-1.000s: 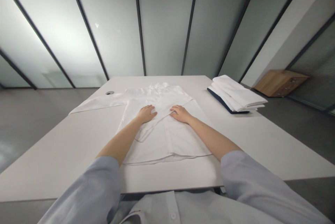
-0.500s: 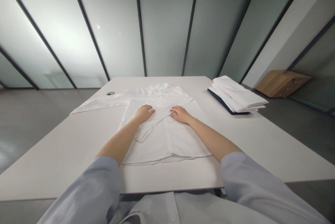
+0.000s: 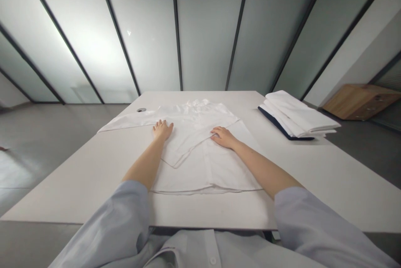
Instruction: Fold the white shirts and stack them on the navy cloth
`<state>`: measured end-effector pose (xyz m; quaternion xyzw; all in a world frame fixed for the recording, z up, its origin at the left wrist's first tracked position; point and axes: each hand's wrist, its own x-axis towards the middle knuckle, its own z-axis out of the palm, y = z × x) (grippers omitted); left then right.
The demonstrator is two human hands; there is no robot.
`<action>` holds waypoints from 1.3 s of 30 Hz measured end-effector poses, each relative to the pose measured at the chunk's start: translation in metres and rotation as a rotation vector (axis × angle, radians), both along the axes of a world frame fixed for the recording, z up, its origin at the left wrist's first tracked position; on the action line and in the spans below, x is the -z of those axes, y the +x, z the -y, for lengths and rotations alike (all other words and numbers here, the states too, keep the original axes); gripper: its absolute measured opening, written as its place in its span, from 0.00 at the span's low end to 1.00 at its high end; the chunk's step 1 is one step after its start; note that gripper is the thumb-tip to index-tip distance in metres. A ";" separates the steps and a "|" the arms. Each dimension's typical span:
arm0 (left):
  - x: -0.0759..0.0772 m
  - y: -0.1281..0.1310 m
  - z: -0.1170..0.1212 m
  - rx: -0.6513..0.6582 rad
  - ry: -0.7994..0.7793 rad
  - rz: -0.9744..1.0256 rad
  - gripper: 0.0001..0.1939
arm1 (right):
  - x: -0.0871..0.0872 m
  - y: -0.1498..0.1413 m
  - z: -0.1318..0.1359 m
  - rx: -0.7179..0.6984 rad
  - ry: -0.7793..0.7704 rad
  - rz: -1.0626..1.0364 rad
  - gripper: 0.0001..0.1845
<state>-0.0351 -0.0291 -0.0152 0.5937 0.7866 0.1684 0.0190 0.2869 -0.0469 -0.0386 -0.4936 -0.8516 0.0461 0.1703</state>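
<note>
A white shirt (image 3: 200,151) lies spread on the white table (image 3: 78,176), collar at the far end. Its right sleeve is folded across the body, and its left sleeve (image 3: 125,122) stretches out to the left. My left hand (image 3: 162,129) rests flat and open on the shirt at its left shoulder, where that sleeve begins. My right hand (image 3: 223,137) lies flat with fingers spread on the folded-over sleeve near the shirt's middle. Neither hand holds anything.
A stack of folded white cloth with a dark edge (image 3: 296,115) sits at the table's far right. A round cable hole (image 3: 141,109) is at the far left. A wooden cabinet (image 3: 360,101) stands on the floor to the right. Frosted glass panels rise behind the table.
My left hand has slid left and further away across the shirt, from its middle to the left shoulder. My right hand has stayed put. The view has shifted slightly left.
</note>
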 end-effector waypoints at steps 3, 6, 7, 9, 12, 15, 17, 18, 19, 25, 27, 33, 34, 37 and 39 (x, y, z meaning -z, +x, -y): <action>0.001 -0.012 -0.002 -0.006 -0.074 0.009 0.30 | 0.000 0.000 0.000 -0.006 0.004 0.003 0.17; -0.001 -0.016 -0.002 0.002 -0.096 0.017 0.30 | 0.001 0.000 0.000 -0.002 0.005 0.007 0.17; -0.002 -0.016 -0.002 -0.006 -0.085 0.011 0.29 | 0.001 -0.001 0.001 0.001 0.006 0.008 0.17; -0.005 -0.018 -0.003 -0.024 -0.048 -0.012 0.26 | 0.001 -0.002 0.001 0.012 0.011 0.008 0.17; -0.010 -0.027 -0.005 -0.007 -0.022 -0.047 0.21 | 0.001 -0.004 0.003 0.032 0.021 0.009 0.17; -0.014 -0.044 -0.007 -0.029 -0.048 -0.034 0.20 | 0.001 -0.005 0.005 0.038 0.025 0.012 0.17; -0.015 -0.057 -0.007 -0.118 -0.056 -0.031 0.22 | 0.001 -0.006 0.006 0.034 0.027 0.009 0.16; -0.016 -0.063 -0.006 -0.167 -0.057 -0.037 0.23 | 0.001 -0.006 0.006 0.032 0.029 0.006 0.16; -0.015 -0.068 -0.006 -0.205 -0.059 -0.046 0.24 | 0.001 -0.006 0.006 0.033 0.032 0.002 0.16; -0.014 -0.080 -0.007 -0.204 -0.016 -0.018 0.17 | 0.002 -0.007 0.007 0.042 0.035 -0.008 0.16; -0.018 -0.079 -0.012 -0.247 0.048 0.042 0.18 | 0.001 -0.007 0.007 0.041 0.035 -0.011 0.16; -0.042 -0.067 -0.029 -0.339 0.297 0.221 0.25 | 0.002 -0.007 0.007 0.037 0.040 -0.015 0.17; -0.046 -0.062 -0.030 -0.292 0.374 0.153 0.25 | 0.003 -0.007 0.007 0.037 0.038 -0.014 0.17; -0.054 -0.036 -0.032 0.077 0.521 -0.130 0.22 | 0.003 -0.007 0.007 0.039 0.029 -0.013 0.17; -0.054 -0.008 -0.030 0.425 0.462 -0.291 0.20 | 0.002 -0.007 0.007 0.044 0.024 -0.013 0.17</action>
